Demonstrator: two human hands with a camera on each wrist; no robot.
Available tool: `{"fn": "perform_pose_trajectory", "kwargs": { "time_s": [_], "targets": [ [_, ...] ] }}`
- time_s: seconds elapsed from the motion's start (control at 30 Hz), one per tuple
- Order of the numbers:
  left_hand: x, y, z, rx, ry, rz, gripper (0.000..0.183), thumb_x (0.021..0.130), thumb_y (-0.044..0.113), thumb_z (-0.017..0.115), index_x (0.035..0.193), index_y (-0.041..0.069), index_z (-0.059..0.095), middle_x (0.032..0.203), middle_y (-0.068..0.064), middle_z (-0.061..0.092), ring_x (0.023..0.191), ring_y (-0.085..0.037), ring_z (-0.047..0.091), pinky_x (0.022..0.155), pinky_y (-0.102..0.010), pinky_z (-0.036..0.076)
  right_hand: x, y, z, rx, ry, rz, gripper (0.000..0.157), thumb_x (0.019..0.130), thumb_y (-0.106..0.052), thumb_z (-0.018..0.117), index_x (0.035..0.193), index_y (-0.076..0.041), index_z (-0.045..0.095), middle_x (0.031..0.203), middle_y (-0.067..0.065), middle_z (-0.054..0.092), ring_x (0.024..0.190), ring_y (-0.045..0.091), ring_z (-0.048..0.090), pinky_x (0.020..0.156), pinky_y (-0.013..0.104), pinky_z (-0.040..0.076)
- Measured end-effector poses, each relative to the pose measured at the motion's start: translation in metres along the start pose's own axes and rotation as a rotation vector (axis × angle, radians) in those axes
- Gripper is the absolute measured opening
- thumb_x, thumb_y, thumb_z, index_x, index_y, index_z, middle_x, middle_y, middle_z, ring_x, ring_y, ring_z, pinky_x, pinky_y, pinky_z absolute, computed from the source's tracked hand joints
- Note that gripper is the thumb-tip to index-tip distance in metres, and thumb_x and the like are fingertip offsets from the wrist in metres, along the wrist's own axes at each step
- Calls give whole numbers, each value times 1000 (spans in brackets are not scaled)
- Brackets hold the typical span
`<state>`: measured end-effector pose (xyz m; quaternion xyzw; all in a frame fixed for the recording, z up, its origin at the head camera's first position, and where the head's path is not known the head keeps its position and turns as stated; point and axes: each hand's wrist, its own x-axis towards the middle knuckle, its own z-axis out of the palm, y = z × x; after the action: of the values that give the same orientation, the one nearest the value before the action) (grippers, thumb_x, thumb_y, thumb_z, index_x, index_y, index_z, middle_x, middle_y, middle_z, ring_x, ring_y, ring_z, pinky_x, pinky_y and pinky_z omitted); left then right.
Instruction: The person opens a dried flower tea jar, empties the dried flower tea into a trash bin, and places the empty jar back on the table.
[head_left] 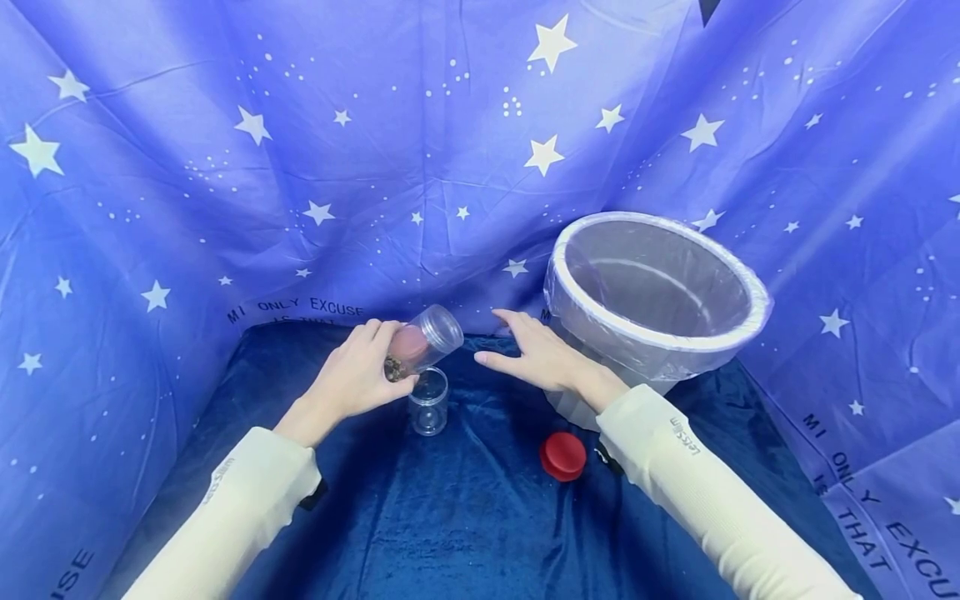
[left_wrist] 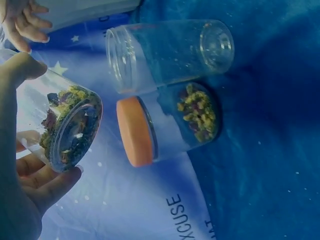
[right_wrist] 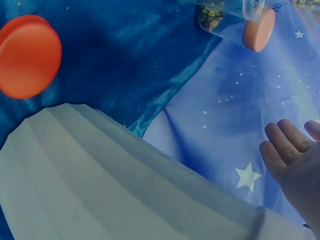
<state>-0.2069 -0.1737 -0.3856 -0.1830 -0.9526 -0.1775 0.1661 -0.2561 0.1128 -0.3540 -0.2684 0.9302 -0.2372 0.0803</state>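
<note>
My left hand (head_left: 352, 371) grips a clear jar (head_left: 442, 332), tilted with its mouth toward the upper right. Dried flowers (left_wrist: 75, 100) lie near its base in the left wrist view. Just below it an open clear jar (head_left: 428, 417) stands upright on the cloth and looks empty. Beside that one, in the left wrist view, is another jar (left_wrist: 167, 120) with a pinkish-orange lid (left_wrist: 135, 131) and yellowish dried flowers inside; in the head view the held jar and hand largely cover it. My right hand (head_left: 551, 354), fingers extended, holds nothing, near the white bin.
A large white bin (head_left: 645, 333) with a clear plastic liner stands at the right. In front of it lies a red lid (head_left: 562, 456), apparently stacked on another. Dark blue velvety cloth (head_left: 450, 517) covers the table, and star-patterned curtains (head_left: 420, 167) surround it.
</note>
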Motion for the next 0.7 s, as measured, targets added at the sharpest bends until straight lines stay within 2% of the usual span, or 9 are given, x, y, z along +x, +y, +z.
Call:
{"fn": "perform_pose_trajectory", "kwargs": {
  "time_s": [0.2, 0.43, 0.7],
  "targets": [
    [9, 11, 1, 56, 7, 30, 68, 72, 45, 73, 122, 3, 53, 100, -12, 58, 88, -28, 58, 64, -45, 54, 2, -3, -3, 25, -3, 16, 86, 91, -59, 57, 154, -10, 27, 151, 14, 42, 141, 29, 40, 118, 49, 31],
    [17, 23, 7, 113, -5, 90, 64, 72, 45, 71, 119, 5, 52, 97, -11, 56, 85, -30, 57, 63, -44, 54, 3, -4, 0, 80, -18, 16, 85, 92, -60, 55, 155, -11, 25, 149, 13, 44, 139, 29, 43, 115, 49, 36],
    [17, 32, 19, 169, 15, 170, 68, 72, 45, 73, 122, 2, 53, 97, -13, 58, 87, -31, 59, 68, -45, 56, 3, -5, 4, 25, -3, -12, 83, 93, -62, 53, 154, -11, 28, 152, 12, 43, 140, 28, 43, 115, 49, 35]
  ]
}}
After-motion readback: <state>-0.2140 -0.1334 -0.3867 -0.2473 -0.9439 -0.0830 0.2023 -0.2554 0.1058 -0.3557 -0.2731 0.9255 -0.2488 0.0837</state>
